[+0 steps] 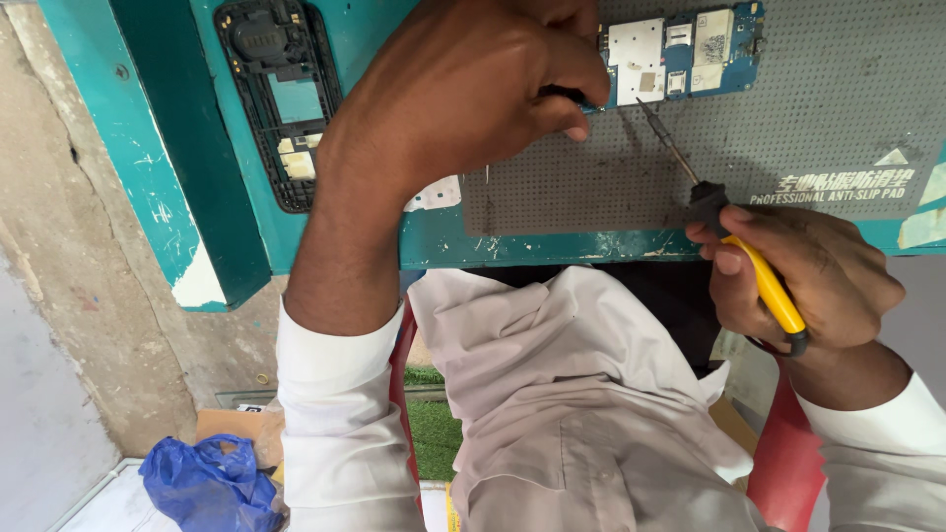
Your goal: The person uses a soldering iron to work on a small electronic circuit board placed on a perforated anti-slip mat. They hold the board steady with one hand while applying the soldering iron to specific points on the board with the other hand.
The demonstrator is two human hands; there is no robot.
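My left hand (pixel 473 89) is closed, its fingertips pinching the left edge of a blue circuit board (pixel 680 49) with silver shields. Something small and dark shows between thumb and finger; I cannot tell what it is. The board lies on a grey dotted anti-slip mat (pixel 808 118). My right hand (pixel 808 286) grips the yellow handle of a soldering iron (pixel 769 286) near the table's front edge. The iron's thin metal tip (pixel 642 103) points up-left and ends just below the board's lower edge.
An opened black phone housing (pixel 281 99) lies on the teal table (pixel 443 246) to the left of the mat. Below the table are my white shirt, a red chair (pixel 783 463), a blue plastic bag (pixel 207 483) and a concrete wall on the left.
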